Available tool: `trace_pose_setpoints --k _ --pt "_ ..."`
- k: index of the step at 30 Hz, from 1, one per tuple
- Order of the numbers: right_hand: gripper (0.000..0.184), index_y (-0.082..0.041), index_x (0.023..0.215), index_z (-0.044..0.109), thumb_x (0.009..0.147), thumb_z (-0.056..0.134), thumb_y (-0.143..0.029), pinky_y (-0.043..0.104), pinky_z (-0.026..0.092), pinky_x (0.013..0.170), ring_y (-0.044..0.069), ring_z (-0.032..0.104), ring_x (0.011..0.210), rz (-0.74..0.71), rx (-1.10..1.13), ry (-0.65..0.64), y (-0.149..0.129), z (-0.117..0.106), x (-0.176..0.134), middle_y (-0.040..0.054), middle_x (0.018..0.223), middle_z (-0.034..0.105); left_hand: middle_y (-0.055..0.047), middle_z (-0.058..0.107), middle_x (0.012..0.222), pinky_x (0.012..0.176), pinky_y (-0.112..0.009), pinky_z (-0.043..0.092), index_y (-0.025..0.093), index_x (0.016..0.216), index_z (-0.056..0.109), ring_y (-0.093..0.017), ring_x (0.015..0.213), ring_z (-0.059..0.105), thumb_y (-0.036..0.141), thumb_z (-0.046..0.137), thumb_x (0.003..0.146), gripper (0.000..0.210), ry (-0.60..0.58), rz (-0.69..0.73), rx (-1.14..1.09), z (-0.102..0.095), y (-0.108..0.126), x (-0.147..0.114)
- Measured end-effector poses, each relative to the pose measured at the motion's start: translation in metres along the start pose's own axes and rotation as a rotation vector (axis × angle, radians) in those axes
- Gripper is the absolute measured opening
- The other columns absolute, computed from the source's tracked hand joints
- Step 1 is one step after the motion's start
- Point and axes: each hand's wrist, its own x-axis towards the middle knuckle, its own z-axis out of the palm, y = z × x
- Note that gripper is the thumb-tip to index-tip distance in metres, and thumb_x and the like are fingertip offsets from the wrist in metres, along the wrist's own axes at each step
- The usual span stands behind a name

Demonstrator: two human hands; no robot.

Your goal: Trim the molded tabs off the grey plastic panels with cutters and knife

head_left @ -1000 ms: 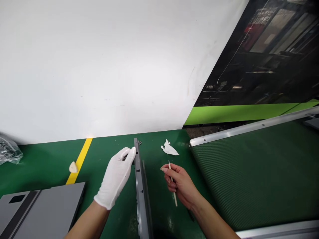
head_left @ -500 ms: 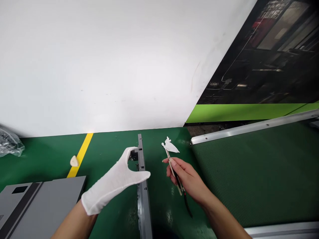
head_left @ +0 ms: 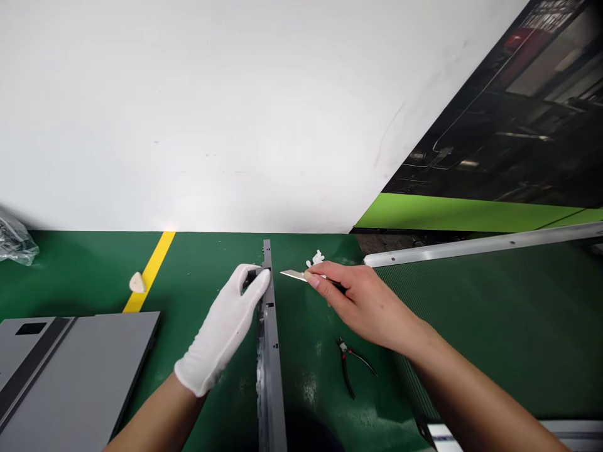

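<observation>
My left hand (head_left: 230, 323), in a white glove, is closed around the far part of a narrow grey panel (head_left: 272, 376) that stands on edge on the green table. Its thumb presses the panel's top edge beside a black part. My bare right hand (head_left: 362, 298) grips a craft knife (head_left: 294, 275), its pointed blade aimed left at the panel, a short gap away. Just beyond the right fingers lies a small heap of white bits (head_left: 315, 258). Nearer to me, a pair of side cutters (head_left: 351, 361) with black and red handles rests on the table with its handles spread.
A flat grey panel (head_left: 108, 364) lies at the left. Behind it, a pale triangular piece (head_left: 137, 282) touches a yellow stripe (head_left: 151, 270). A clear plastic bag (head_left: 16, 238) sits at the far left. On the right runs a green conveyor belt (head_left: 494, 314) with a metal rail (head_left: 452, 253).
My left thumb has closed down onto the panel's edge. My right hand has turned, so the knife now points left, close to the panel. The side cutters have come into full view.
</observation>
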Motion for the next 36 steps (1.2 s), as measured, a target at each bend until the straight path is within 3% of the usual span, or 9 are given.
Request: trace_pose_setpoints --k 4,6,11,22,25,30,33,36 --pt "0.046 -0.023 0.072 0.046 0.108 0.039 -0.051 0.029 0.023 0.056 0.012 0.031 0.056 0.028 -0.117 -0.053 -0.002 0.001 0.004 -0.0055 0.06 0.04 0.002 0.051 0.09 0.081 -0.032 0.043 0.025 0.085 0.046 -0.019 0.09 0.048 0.059 0.044 0.103 0.038 0.06 0.099 0.004 0.005 -0.005 0.005" --pt "0.047 -0.022 0.07 0.041 0.108 0.039 -0.05 0.03 0.022 0.056 0.013 0.028 0.055 0.029 -0.179 -0.085 -0.004 0.002 0.007 -0.0053 0.058 0.039 0.002 0.049 0.09 0.078 -0.031 0.042 0.025 0.084 0.043 -0.019 0.09 0.047 0.059 0.046 0.102 0.038 0.062 0.107 0.013 0.004 -0.007 0.006" --pt "0.046 -0.022 0.07 0.039 0.108 0.039 -0.047 0.032 0.018 0.058 0.013 0.028 0.054 0.031 -0.334 -0.09 -0.008 0.006 0.014 -0.0043 0.056 0.041 0.003 0.04 0.084 0.075 -0.031 0.039 0.025 0.082 0.041 -0.017 0.081 0.04 0.06 0.045 0.102 0.041 0.048 0.096 0.028 0.002 -0.006 0.006" --pt "0.045 -0.021 0.068 0.037 0.107 0.038 -0.044 0.034 0.015 0.056 0.013 0.02 0.05 0.0 -0.503 -0.114 -0.014 0.003 0.014 -0.0044 0.051 0.039 0.006 0.039 0.079 0.069 -0.028 0.036 0.023 0.08 0.041 -0.015 0.074 0.035 0.056 0.044 0.105 0.041 0.054 0.108 0.057 0.004 -0.006 0.009" --pt "0.046 -0.021 0.068 0.037 0.107 0.04 -0.045 0.032 0.018 0.055 0.013 0.024 0.052 0.029 -0.425 -0.157 -0.015 -0.004 0.016 -0.0047 0.053 0.038 0.006 0.04 0.079 0.071 -0.028 0.036 0.023 0.081 0.042 -0.014 0.075 0.037 0.056 0.044 0.105 0.04 0.051 0.123 0.067 0.003 -0.008 0.01" --pt "0.051 -0.022 0.067 0.042 0.102 0.049 -0.058 0.029 0.024 0.053 0.011 0.029 0.057 0.089 -0.002 -0.384 -0.005 -0.015 0.019 -0.006 0.061 0.031 0.006 0.039 0.08 0.069 -0.028 0.037 0.023 0.08 0.04 -0.014 0.074 0.036 0.058 0.043 0.105 0.042 0.053 0.109 0.067 0.002 -0.008 0.009" --pt "0.049 -0.022 0.076 0.058 0.099 0.053 -0.064 0.028 0.028 0.053 0.011 0.034 0.057 0.126 0.173 -0.355 0.005 -0.012 0.02 -0.0067 0.062 0.037 0.006 0.043 0.08 0.069 -0.028 0.038 0.024 0.082 0.044 -0.015 0.075 0.039 0.059 0.043 0.104 0.042 0.056 0.085 0.069 0.002 -0.006 0.007" --pt "0.052 -0.021 0.084 0.064 0.099 0.05 -0.069 0.027 0.032 0.054 0.011 0.039 0.056 0.18 0.297 -0.276 0.013 -0.003 0.017 -0.0065 0.061 0.046 0.007 0.056 0.086 0.073 -0.028 0.042 0.026 0.093 0.056 -0.015 0.079 0.049 0.064 0.047 0.101 0.039 0.042 0.015 0.059 0.004 -0.003 0.005"
